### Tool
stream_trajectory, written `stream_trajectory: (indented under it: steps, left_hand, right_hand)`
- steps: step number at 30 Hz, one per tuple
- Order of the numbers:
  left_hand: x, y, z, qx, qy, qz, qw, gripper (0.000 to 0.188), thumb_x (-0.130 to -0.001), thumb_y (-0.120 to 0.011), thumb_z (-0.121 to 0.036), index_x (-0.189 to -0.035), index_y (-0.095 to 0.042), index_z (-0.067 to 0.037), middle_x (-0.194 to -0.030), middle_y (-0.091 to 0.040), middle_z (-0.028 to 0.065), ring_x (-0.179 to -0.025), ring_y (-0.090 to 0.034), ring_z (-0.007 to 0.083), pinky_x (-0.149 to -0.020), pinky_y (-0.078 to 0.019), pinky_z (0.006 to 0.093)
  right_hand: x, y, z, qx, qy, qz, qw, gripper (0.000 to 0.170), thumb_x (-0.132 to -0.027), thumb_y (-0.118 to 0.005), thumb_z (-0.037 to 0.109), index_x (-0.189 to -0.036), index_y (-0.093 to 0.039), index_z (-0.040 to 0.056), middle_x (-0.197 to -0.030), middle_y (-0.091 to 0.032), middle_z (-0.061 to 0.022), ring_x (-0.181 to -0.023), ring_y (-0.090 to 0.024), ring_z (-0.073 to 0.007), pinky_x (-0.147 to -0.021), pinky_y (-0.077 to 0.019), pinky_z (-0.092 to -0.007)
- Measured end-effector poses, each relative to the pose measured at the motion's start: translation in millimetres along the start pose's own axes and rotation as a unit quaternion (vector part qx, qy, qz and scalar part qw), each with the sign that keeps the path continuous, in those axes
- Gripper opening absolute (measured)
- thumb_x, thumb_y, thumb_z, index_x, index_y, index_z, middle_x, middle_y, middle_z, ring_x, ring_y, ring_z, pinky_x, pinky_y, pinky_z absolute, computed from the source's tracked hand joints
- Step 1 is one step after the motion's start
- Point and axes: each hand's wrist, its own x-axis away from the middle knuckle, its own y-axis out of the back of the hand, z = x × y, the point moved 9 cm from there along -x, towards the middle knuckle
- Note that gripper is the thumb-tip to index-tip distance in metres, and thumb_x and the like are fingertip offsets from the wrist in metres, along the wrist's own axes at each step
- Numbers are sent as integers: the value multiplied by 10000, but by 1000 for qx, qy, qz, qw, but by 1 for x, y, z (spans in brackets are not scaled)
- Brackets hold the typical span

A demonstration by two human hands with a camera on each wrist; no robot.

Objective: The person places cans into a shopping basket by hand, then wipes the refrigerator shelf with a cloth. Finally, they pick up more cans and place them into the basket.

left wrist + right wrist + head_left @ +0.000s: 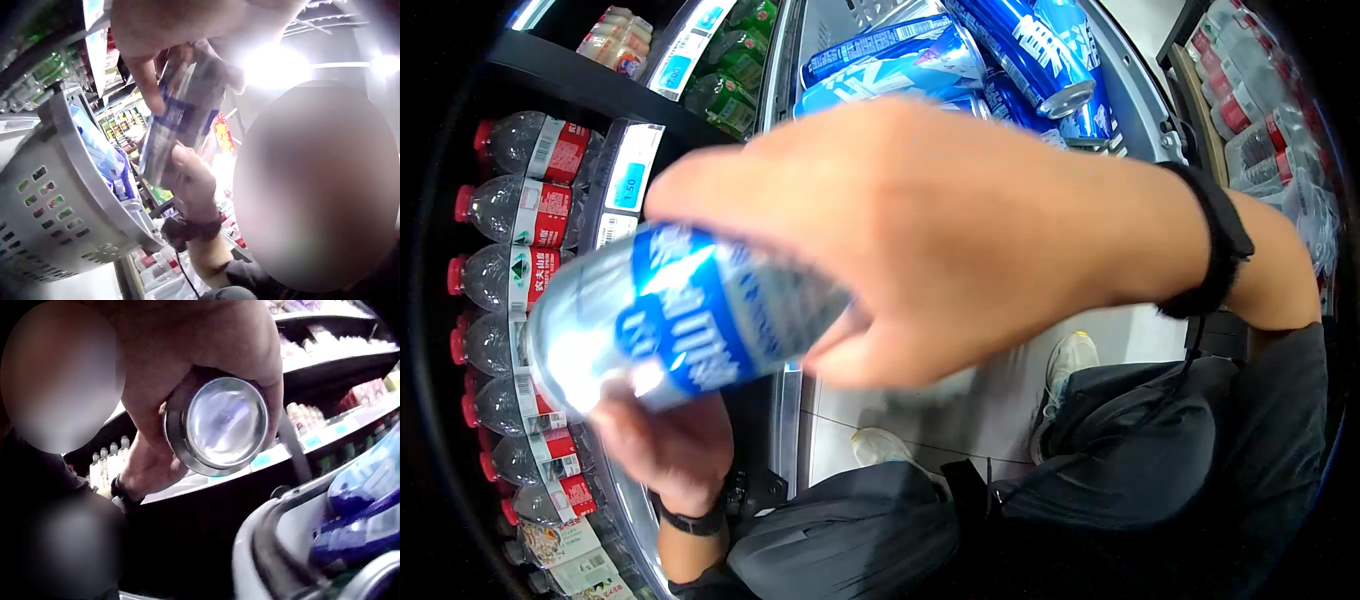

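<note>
A silver beverage can [690,315] with a blue label and white lettering is tilted sideways, in front of the shelf in the head view. My right hand [960,220] grips one end, reaching over it from the right. My left hand [665,435] holds the other end, its thumb against the silver side. In the left wrist view the left hand [181,28] curls over the can [181,119], and the right hand [197,178] grasps the opposite end. The right wrist view looks onto the can's round metal end [228,422], with the right hand [231,337] round it.
A grey basket [69,187] with blue cans [1030,60] in it stands ahead. Red-capped bottles [500,265] line the left shelf behind a price-tag rail [632,175]. Green bottles [730,85] lie further along. Wrapped bottle packs [1260,130] stand at the right.
</note>
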Motion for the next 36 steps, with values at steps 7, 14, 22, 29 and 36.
stream_trajectory:
  steps: [7,14,22,29,36]
  left_hand:
    - [-35,-11,91,-194,128,128,964,368,-1015,-516,-243,-1324,-469,-47,-1218,-587,130,-1102,-603,229,-881,-545,399]
    - [-81,112,166,-275,189,-38,942,314,-975,-575,-178,-1256,-513,-54,-1083,-592,47,-986,-598,156,-849,-541,357]
    - [-153,155,191,-383,131,-97,909,430,-933,-627,-159,-1320,-494,-28,-1235,-560,135,-1087,-566,230,-863,-522,358]
    - [-240,143,202,-643,-110,68,755,786,-755,-767,-204,-1441,-413,-63,-1479,-385,242,-1380,-341,405,-1144,-288,470]
    - [-300,206,262,-695,13,118,709,931,-654,-814,-123,-1467,-363,-75,-1447,-397,259,-1335,-383,423,-1133,-308,474]
  right_hand:
    - [29,43,-51,259,-112,41,959,541,-651,-739,110,-1171,-622,15,-1002,-678,-201,-865,-688,-353,-763,-563,-385]
    - [54,28,-76,295,-215,177,914,646,-646,-796,120,-1259,-617,29,-1080,-699,-196,-947,-692,-329,-865,-563,-384]
    - [61,19,-76,273,-203,217,915,661,-657,-842,135,-1270,-611,49,-1032,-676,-150,-983,-669,-308,-888,-547,-388]
    - [61,18,-79,277,-153,201,927,573,-777,-799,299,-1253,-608,45,-1003,-648,-129,-955,-638,-293,-846,-531,-374]
    - [59,18,-80,263,-144,188,935,574,-769,-801,300,-1246,-613,43,-967,-628,-115,-923,-631,-271,-803,-530,-355]
